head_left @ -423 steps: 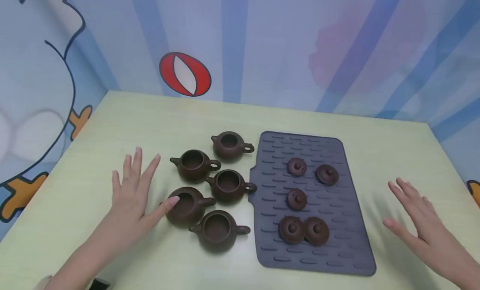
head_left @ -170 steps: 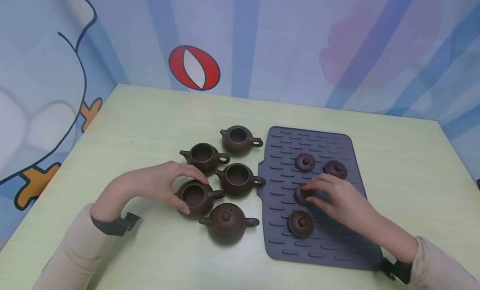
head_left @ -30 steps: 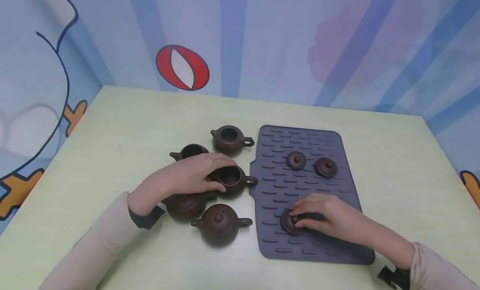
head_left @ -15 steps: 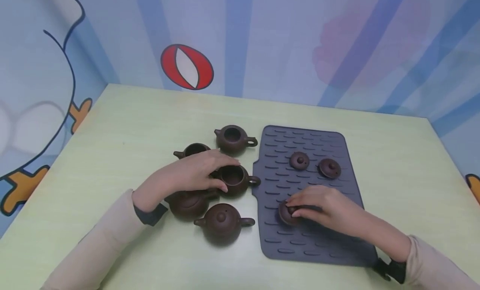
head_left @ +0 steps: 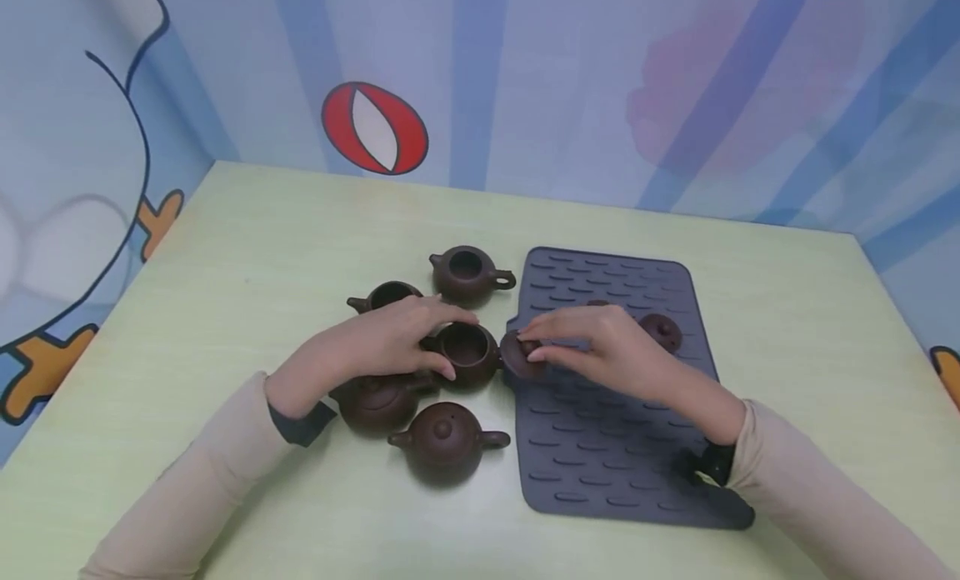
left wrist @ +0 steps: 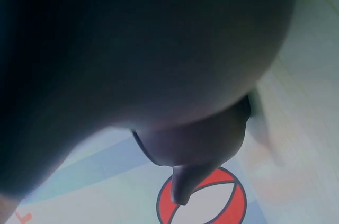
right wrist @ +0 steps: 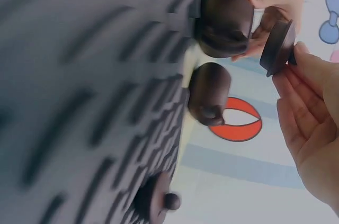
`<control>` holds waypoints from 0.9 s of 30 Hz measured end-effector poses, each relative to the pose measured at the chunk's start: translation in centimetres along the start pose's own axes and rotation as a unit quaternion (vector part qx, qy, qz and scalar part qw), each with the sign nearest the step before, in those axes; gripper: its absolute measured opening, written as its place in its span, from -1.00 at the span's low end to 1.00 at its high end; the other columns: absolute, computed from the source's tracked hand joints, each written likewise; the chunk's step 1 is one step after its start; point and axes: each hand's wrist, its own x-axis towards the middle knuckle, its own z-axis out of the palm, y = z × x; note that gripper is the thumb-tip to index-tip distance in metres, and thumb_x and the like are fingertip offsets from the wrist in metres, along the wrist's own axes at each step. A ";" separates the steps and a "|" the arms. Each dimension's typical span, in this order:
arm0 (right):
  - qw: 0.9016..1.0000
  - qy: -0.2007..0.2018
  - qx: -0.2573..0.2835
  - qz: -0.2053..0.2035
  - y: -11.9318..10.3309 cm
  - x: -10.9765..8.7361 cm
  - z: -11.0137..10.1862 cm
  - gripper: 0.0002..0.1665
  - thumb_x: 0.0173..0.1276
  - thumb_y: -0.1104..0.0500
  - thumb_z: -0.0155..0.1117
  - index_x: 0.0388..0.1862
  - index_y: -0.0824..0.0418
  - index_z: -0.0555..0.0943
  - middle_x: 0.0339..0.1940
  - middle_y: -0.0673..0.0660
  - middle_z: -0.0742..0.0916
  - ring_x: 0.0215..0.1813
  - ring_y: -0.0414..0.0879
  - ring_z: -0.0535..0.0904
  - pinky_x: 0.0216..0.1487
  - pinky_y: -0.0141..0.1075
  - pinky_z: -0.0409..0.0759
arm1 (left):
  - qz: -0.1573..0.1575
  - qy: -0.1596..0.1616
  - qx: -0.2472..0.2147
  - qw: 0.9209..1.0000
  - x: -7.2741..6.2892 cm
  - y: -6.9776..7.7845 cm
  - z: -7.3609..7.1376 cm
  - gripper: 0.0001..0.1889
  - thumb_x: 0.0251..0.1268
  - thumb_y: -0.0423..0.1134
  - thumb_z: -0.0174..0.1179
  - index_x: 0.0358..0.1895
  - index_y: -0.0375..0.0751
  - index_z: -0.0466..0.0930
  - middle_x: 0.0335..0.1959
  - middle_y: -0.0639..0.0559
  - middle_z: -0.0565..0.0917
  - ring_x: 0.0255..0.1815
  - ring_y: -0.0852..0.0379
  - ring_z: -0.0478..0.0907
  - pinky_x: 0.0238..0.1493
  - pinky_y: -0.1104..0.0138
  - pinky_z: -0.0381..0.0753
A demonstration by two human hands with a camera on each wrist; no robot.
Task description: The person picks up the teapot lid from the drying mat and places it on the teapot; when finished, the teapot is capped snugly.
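left hand [head_left: 390, 340]: grips open teapot [head_left: 467, 359] | right hand [head_left: 611, 351]: pinches teapot lid [head_left: 514, 358], just beside that teapot | bench [head_left: 300, 238]: lidded teapot [head_left: 444, 448] at near side | ridged grey mat [head_left: 577, 455]: second lid [head_left: 662, 333]

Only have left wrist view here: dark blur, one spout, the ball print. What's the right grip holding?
Observer: In the head view, the right grip pinches a brown lid by its knob.
Operator: Seated on a pot yet?
Observer: No. The open teapot next to it has its mouth uncovered in the head view.
Operator: Any lids left on the grey mat?
Observer: Two show in the head view: one mostly in sight, the other nearly all hidden behind the right grip.
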 end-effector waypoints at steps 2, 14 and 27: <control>1.000 0.005 0.006 -0.005 -0.1 0.9 0.0 -0.69 0.24 0.15 0.31 -0.02 0.06 0.67 -0.04 0.00 0.71 -0.06 -0.20 0.64 -0.24 -0.25 0.61 | -0.004 -0.001 -0.005 1.000 0.1 0.1 -0.1 -0.33 0.03 -0.06 0.38 0.26 -0.16 0.41 0.20 -0.02 0.50 0.30 -0.14 0.32 0.26 0.08 0.34; 0.998 -0.010 -0.001 -0.066 0.0 4.9 1.4 -0.70 0.23 0.13 0.32 -0.04 0.10 0.68 -0.09 -0.01 0.73 -0.06 -0.21 0.64 -0.15 -0.31 0.60 | 0.008 0.021 -0.043 0.999 0.1 -0.3 0.1 -0.13 -0.02 -0.11 0.42 0.37 -0.15 0.11 0.16 -0.01 0.55 -0.19 0.16 0.57 -0.08 0.29 0.51; 0.996 -0.013 -0.065 -0.065 -0.8 5.8 3.5 -0.75 0.24 0.09 0.32 -0.11 0.08 0.70 -0.13 -0.04 0.72 -0.06 -0.22 0.61 -0.10 -0.33 0.57 | 0.014 0.036 -0.035 0.999 0.0 -0.5 0.4 -0.15 -0.03 -0.08 0.43 0.34 -0.10 0.14 0.11 0.10 0.59 -0.35 0.20 0.50 -0.26 0.37 0.48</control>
